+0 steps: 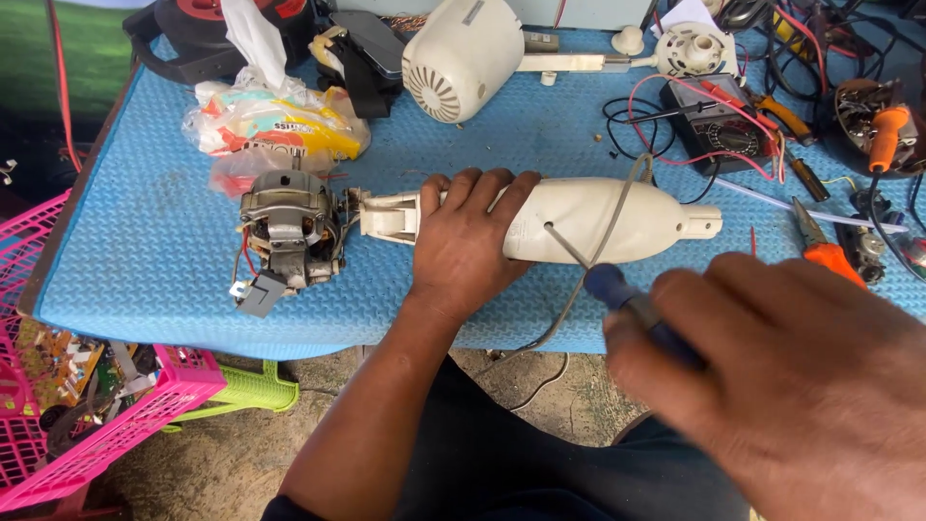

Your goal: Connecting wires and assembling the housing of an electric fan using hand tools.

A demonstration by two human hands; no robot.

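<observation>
A cream plastic housing (617, 220), long and tapered, lies on the blue mat (145, 260). My left hand (465, 241) presses down on its left part, fingers spread over it. My right hand (781, 386), close to the camera and blurred, grips a blue-handled screwdriver (627, 304) whose metal tip sits in a hole on the housing's side. A grey cable (622, 207) runs across the housing and off the table edge. A bare electric motor (289, 232) with copper windings stands just left of the housing.
A round cream motor cover (461, 60), a plastic bag of packets (275, 121), a multimeter with red and black leads (719, 125), orange-handled pliers (828, 253) and more tools lie on the mat. A pink basket of parts (58, 405) stands lower left.
</observation>
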